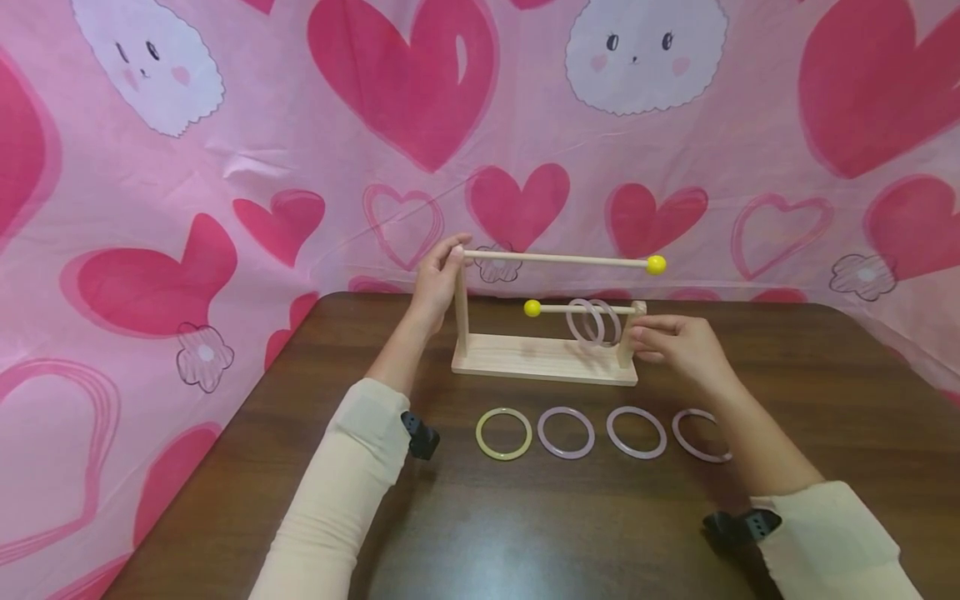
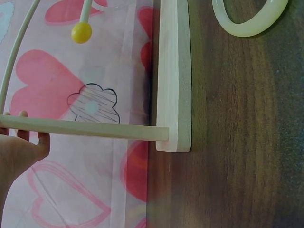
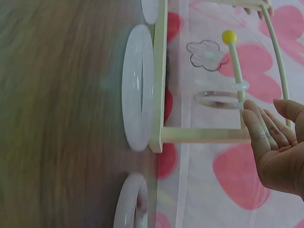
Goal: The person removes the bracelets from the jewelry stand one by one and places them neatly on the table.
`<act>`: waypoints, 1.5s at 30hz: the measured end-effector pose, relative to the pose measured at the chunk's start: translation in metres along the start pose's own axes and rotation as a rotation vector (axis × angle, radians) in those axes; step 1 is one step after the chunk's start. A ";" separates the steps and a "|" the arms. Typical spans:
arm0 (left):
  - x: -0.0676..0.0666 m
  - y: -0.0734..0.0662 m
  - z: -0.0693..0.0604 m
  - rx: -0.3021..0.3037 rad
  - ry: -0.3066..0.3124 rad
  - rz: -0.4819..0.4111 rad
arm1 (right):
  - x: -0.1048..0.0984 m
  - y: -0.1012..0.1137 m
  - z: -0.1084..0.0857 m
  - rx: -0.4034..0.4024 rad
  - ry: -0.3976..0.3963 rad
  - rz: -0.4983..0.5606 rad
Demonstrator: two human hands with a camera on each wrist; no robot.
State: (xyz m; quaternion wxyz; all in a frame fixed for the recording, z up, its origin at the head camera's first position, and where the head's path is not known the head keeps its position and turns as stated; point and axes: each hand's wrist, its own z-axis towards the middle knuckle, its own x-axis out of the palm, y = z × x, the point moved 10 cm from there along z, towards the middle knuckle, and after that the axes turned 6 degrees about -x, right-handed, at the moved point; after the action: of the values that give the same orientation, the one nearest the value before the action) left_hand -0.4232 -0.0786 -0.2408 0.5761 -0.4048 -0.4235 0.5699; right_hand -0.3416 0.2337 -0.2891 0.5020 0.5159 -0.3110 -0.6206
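Observation:
A wooden stand [image 1: 543, 360] has a tall post at the left and a short post at the right, each bearing a horizontal rod with a yellow ball at its tip. My left hand [image 1: 437, 287] grips the top of the tall post [image 2: 95, 129], fingers partly hidden behind it. Two pale translucent rings [image 1: 585, 323] hang on the lower rod [image 3: 236, 66]. Beside the short post [image 3: 204, 135] is my right hand [image 1: 686, 346], fingers extended and holding nothing; whether they touch the post I cannot tell.
In front of the stand, a yellow ring [image 1: 504, 457] and three lilac rings [image 1: 566, 456] lie in a row on the dark wooden table [image 1: 480, 533]. My right forearm partly covers the rightmost ring. A pink heart-patterned cloth [image 1: 285, 158] hangs behind the table.

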 end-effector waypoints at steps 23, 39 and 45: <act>0.001 0.001 0.000 0.006 0.000 -0.012 | 0.024 0.013 0.017 -0.132 -0.066 -0.492; 0.002 0.000 -0.001 0.000 0.010 -0.011 | 0.036 0.013 0.029 -0.114 -0.117 -0.669; 0.002 -0.003 -0.002 0.005 0.018 -0.033 | 0.035 0.012 0.030 -0.093 -0.157 -0.634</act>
State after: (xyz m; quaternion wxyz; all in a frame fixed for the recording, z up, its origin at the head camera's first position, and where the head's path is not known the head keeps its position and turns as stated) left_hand -0.4202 -0.0770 -0.2383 0.5903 -0.4013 -0.4236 0.5578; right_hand -0.3654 0.1934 -0.2809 0.2813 0.5142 -0.1441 -0.7973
